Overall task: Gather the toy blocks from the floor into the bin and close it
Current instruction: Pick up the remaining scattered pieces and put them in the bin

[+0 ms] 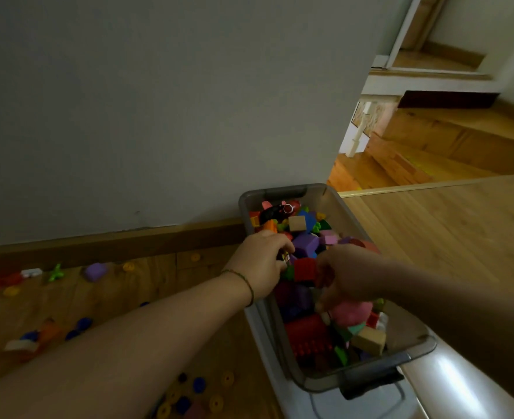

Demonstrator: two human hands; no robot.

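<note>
A grey see-through bin (283,193) stands on the floor against the wall, filled with several coloured blocks such as a purple block (305,245) and a red brick (305,328). My left hand (261,261) reaches over the bin's left rim, its fingers curled round some small coloured pieces. Over the middle of the bin hovers my right hand (348,275), blurred, with its fingers pointing down above a pink toy (352,313). Loose toys lie on the floor to the left: a purple block (95,272), a green star (55,273), blue pieces (83,323) and yellow rings (227,379).
A white lid-like panel (316,402) lies under and in front of the bin. A wooden skirting board (113,240) runs along the grey wall. To the right, open wooden floor (446,225) leads to wooden steps (431,146).
</note>
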